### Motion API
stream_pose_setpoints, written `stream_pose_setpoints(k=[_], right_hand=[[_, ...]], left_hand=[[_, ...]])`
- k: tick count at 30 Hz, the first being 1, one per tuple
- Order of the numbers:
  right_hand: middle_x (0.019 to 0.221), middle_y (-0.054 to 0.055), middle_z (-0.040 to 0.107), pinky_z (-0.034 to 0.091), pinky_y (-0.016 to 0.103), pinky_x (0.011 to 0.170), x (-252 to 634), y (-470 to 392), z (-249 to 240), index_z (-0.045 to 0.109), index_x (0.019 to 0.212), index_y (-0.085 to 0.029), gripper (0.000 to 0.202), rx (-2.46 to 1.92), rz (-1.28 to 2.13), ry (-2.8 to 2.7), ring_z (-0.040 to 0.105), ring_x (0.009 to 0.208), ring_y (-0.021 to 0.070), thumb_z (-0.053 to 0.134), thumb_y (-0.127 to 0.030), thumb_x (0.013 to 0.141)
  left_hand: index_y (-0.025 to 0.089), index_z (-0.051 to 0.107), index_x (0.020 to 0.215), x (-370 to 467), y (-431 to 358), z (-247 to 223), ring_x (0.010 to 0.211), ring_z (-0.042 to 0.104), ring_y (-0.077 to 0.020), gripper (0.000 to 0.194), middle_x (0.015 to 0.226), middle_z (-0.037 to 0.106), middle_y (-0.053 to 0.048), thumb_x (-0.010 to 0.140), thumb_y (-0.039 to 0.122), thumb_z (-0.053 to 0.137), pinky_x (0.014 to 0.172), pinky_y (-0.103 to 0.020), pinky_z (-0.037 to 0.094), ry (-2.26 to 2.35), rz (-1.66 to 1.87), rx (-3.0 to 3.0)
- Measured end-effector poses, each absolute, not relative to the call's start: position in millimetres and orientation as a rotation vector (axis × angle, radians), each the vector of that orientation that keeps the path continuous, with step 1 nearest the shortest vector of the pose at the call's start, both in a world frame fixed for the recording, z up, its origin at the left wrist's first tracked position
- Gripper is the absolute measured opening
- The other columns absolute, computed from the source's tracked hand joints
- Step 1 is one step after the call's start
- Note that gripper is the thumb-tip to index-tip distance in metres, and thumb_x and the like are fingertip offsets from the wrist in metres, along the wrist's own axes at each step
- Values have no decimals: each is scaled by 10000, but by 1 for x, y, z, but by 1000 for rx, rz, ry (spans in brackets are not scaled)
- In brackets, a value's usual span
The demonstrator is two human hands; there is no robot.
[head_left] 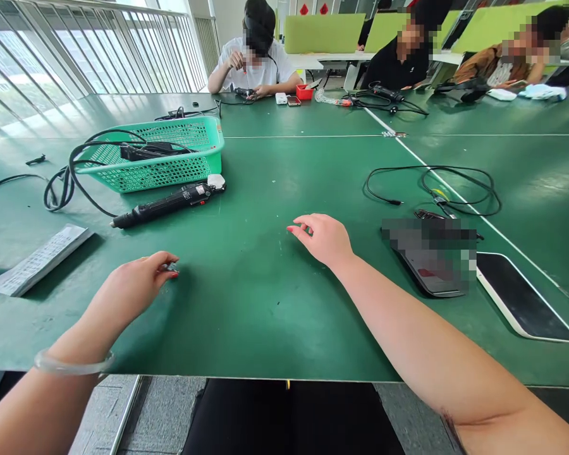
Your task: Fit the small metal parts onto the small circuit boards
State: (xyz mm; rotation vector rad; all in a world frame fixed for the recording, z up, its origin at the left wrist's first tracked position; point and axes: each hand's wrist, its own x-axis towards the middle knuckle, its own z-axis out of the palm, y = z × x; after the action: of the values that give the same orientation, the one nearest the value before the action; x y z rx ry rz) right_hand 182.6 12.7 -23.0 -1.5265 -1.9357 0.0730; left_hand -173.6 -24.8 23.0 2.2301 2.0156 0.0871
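My left hand (140,278) is closed in a pinch above the near left of the green table (246,303). Between its thumb and fingers is a small silvery thing (171,267), too small to make out its kind. Near the table's middle, my right hand (323,240) has its thumb and forefinger a little apart, and nothing shows between them. Beyond my left hand lies a black electric screwdriver (171,203) with a cable. A folded stack of written paper (42,259) lies to the left of that hand.
A green basket (171,172) holding a black adapter and cables stands at the back left. On the right lie a coiled black cable (488,183), a dark phone-like device (431,265) and a white-edged phone (526,297). Several people sit across the table.
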Motion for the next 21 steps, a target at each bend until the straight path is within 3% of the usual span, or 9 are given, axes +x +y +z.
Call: stream_pose_setpoints(k=[7, 21], right_hand=[[748, 22, 671, 378, 262, 551, 186, 13, -23, 697, 957, -213, 402, -1569, 109, -1914, 564, 676, 142, 468, -530, 864], [780, 33, 681, 372, 265, 543, 186, 14, -25, 707, 906, -223, 378, -1593, 130, -1900, 576, 687, 152, 474, -517, 861]], left_hand=[[322, 684, 933, -184, -26, 24, 773, 643, -270, 269, 874, 727, -17, 750, 436, 524, 747, -362, 462, 2015, 95, 2213], [364, 708, 983, -187, -18, 25, 841, 660, -292, 313, 869, 742, 16, 733, 434, 533, 776, -364, 470, 2000, -4, 2175]])
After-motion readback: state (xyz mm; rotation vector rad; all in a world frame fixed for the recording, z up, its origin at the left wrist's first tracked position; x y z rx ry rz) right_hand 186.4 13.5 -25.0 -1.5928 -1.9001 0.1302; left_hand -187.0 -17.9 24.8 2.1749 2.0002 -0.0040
